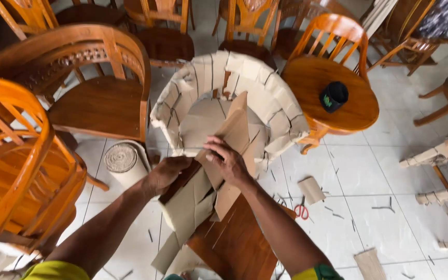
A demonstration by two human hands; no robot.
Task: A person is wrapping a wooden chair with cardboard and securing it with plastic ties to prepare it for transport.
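Right hand [227, 162] presses cardboard sheet [233, 130]; left hand [166, 173] beneath

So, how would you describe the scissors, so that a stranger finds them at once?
Start at the chair wrapped in cardboard in the middle, then look down to the white tiled floor beside the person's right hand and forearm. The scissors lie there; alone among brown scraps, they have red handles.
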